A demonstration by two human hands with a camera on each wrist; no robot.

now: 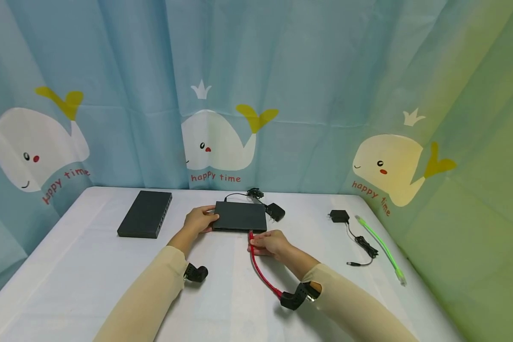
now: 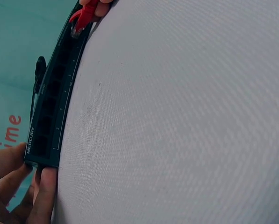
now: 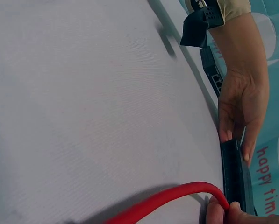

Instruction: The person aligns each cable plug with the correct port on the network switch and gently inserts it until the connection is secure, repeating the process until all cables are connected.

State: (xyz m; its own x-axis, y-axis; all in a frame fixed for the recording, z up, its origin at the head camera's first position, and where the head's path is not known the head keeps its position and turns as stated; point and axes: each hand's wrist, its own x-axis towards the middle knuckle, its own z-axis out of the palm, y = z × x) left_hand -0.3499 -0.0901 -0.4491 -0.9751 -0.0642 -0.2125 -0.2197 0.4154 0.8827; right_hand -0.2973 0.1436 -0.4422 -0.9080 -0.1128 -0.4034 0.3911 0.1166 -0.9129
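Note:
A black network switch [image 1: 240,216], lettered MERCURY, lies on the white table with its row of ports facing the front. My left hand [image 1: 200,220] grips its left end between thumb and fingers. With my right hand [image 1: 274,242] I pinch a red network cable [image 1: 258,267] just behind its plug. In the left wrist view the clear plug [image 2: 76,31] is right at a port near the far end of the row. The cable bends down toward the front of the table, its other end hidden behind the right wrist camera.
Behind the switch lies a black power adapter [image 1: 275,212], its cord running to the switch's back. A second black box with ports [image 1: 145,214] lies at left. At right are another adapter [image 1: 339,216] with bundled cord and a green network cable [image 1: 382,247]. A whale-print curtain [image 1: 308,95] hangs behind.

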